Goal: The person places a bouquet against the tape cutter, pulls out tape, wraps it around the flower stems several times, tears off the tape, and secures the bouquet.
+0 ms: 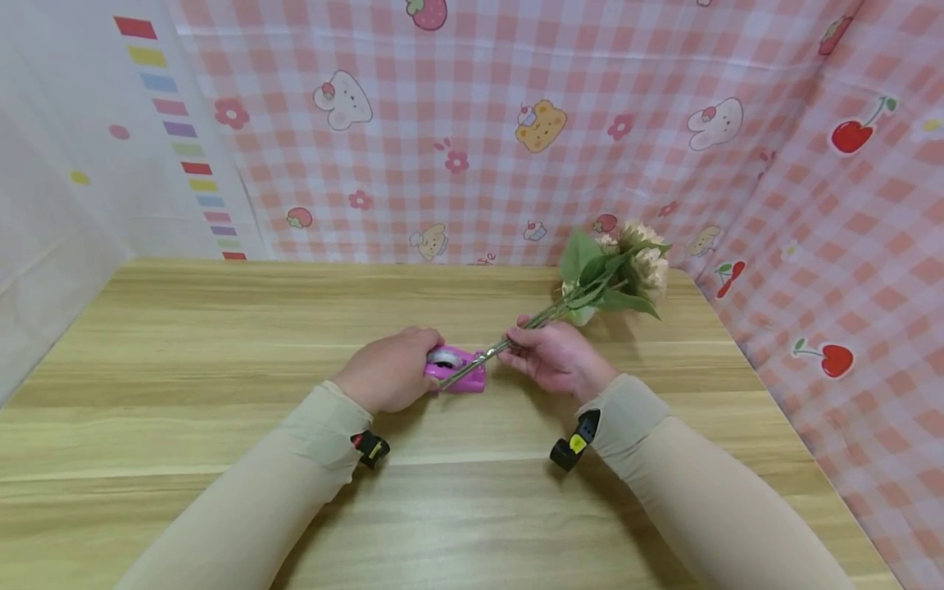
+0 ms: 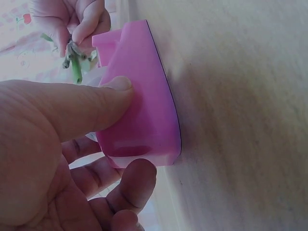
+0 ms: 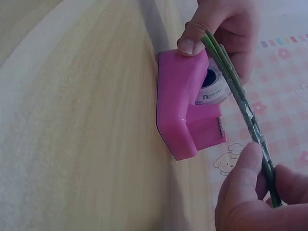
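Observation:
A pink tape dispenser (image 1: pixel 472 380) stands on the wooden table, a roll of tape (image 3: pixel 211 89) seated in it. My left hand (image 1: pixel 391 370) grips its rear end, the thumb along one side and fingers around the back. My right hand (image 1: pixel 555 358) pinches the green stems of a flower bouquet (image 1: pixel 615 274) between thumb and fingers. Shiny clear tape (image 3: pixel 248 115) wraps part of the stems. In the head view the cut stem ends cross over the dispenser; the pale blossoms and leaves point up to the right.
The wooden table (image 1: pixel 184 369) reaches back to a pink checked cloth (image 1: pixel 457 106) hung behind it. More cloth with cherries (image 1: pixel 837 360) hangs along the right edge, and a white cloth (image 1: pixel 59 164) on the left. Each wrist wears a black strap (image 1: pixel 586 430).

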`<state>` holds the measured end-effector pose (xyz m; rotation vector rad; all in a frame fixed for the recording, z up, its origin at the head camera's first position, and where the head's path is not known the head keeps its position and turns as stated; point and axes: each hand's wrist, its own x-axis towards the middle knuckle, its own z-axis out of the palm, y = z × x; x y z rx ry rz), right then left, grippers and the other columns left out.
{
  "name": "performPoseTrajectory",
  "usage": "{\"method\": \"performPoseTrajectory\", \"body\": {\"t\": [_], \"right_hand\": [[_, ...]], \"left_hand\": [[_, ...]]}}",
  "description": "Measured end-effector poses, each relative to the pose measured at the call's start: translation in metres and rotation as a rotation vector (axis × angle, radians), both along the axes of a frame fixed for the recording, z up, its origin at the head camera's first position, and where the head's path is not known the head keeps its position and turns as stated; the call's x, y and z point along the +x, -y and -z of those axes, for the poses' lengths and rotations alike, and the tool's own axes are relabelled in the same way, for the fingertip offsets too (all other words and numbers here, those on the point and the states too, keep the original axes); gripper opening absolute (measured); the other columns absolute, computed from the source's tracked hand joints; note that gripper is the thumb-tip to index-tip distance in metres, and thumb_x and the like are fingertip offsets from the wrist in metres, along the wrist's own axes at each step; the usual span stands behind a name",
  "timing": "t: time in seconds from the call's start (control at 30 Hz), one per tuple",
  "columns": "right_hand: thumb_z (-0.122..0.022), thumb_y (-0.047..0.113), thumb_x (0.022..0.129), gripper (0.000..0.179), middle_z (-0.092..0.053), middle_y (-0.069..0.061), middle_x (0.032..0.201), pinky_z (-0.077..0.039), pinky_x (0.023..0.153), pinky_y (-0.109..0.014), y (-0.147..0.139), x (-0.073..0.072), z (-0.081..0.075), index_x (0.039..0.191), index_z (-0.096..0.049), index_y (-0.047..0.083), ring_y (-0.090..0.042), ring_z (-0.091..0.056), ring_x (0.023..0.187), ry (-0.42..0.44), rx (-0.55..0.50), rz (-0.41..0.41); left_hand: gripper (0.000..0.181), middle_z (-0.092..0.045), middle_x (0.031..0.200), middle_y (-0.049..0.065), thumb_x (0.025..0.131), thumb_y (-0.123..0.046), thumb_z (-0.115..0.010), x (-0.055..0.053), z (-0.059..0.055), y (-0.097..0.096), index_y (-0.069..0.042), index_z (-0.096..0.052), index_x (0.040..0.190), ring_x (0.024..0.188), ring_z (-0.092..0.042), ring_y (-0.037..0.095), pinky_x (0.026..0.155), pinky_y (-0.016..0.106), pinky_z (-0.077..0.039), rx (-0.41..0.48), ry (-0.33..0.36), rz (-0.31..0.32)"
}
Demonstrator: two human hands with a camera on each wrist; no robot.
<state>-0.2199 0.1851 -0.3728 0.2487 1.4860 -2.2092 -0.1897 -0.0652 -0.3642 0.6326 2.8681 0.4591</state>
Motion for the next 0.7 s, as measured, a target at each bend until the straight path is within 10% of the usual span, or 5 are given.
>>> {"method": "performPoseTrajectory", "body": {"t": [0.7], "right_hand": [[-0.041,0.011,0.112,0.026,-0.061,-0.001,0.084,-0.059,0.076,-0.029,0.0052,-0.0042,0.0014,0.087,-0.047,0.014,-0.015,-0.06,0.077,0.027,0.016,0.024]], "left_hand": [[0.045,-0.066,0.128,0.008,0.099,-0.029,-0.074,0.0001,0.0,0.0003,-0.01,-0.061,0.138,0.115,-0.067,0.025,0.104,0.047,-0.057,0.008,0.004,0.002]]}}
